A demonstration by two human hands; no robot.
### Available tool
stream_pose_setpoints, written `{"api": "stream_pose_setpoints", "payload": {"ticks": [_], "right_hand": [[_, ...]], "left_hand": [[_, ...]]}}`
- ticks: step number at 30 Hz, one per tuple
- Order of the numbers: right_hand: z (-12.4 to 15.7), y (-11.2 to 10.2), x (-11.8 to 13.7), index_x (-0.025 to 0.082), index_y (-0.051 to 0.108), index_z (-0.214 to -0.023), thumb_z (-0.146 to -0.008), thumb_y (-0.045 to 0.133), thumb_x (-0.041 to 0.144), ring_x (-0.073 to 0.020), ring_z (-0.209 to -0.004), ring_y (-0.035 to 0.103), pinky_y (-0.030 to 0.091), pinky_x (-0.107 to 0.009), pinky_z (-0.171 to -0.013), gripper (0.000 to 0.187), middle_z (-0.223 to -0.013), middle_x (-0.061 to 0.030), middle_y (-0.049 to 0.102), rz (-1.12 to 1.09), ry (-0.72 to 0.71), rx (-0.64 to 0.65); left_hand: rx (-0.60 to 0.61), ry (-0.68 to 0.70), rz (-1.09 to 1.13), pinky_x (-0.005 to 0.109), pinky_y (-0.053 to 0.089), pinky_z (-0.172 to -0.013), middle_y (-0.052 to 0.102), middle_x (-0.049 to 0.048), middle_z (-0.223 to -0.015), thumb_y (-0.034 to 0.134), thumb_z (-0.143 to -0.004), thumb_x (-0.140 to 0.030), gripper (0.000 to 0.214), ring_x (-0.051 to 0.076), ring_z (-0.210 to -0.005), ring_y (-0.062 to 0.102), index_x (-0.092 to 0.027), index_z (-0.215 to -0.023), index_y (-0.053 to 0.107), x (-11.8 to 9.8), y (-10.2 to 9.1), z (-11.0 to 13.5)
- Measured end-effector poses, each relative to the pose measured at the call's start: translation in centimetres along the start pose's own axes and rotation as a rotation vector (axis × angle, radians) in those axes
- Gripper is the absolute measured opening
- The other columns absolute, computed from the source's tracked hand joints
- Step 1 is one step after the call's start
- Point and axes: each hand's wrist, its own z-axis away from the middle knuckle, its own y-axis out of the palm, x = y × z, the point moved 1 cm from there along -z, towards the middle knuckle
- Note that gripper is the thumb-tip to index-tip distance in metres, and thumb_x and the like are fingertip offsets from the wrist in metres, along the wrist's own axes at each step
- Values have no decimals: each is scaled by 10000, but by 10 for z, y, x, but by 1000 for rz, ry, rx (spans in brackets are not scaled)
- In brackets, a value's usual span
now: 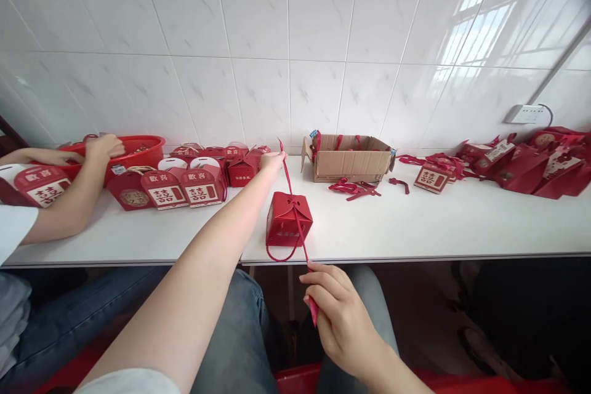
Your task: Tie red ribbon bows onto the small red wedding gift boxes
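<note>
A small red gift box stands near the table's front edge, its top folded together. A red ribbon runs through the top of the box and is stretched two ways. My left hand, arm reaching forward, pinches the far end of the ribbon behind the box. Below the table edge, close to my body, my right hand grips the ribbon's near end, whose tail hangs from the fingers. From the box's front droops a red cord loop.
Several red gift boxes stand to the left, beside a red basin where a co-worker's hands are. A cardboard box sits by the wall, near loose ribbons. Flat red cards and red bags lie right.
</note>
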Motion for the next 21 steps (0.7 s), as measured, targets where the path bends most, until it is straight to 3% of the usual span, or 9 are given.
{"api": "stream_pose_setpoints", "payload": {"ticks": [5,12,15,18,21], "right_hand": [[-6,-13,1,320,596,-962,-814,443,95,-295,-1086,596,520,-533,-850,310,-1036,-57,684,7,10,-11],[-4,-9,-1,337,581,-986,-807,434,93,-290,-1086,591,529,-522,-824,336,-1034,-46,684,7,21,-28],[-7,-15,-5,353,596,-980,-822,434,124,-294,-1054,598,533,-512,-801,322,-1072,-51,664,-34,63,-66],[-16,-26,-12,349,638,-921,-870,426,207,-271,-923,627,549,-458,-705,259,-1067,-80,621,-108,191,-178],[-32,-40,-18,342,681,-867,-900,437,288,-245,-790,619,533,-418,-640,253,-865,-79,581,-197,300,-271]], "left_hand": [[-22,-1,28,289,453,-683,713,52,-807,640,-765,-257,95,159,-725,591,-178,-727,676,3,15,0],[-6,4,0,287,426,-630,694,45,-760,660,-749,-299,150,167,-700,580,-191,-645,644,19,28,-1],[-11,-8,-11,279,429,-613,695,49,-774,622,-790,-328,163,155,-670,583,-192,-702,648,21,31,-3],[9,-6,-42,279,445,-599,700,64,-788,567,-828,-350,177,166,-672,610,-198,-800,654,19,31,-5],[-14,18,-122,344,472,-712,685,137,-968,656,-749,-318,213,279,-928,634,-176,-906,657,16,20,2]]}}
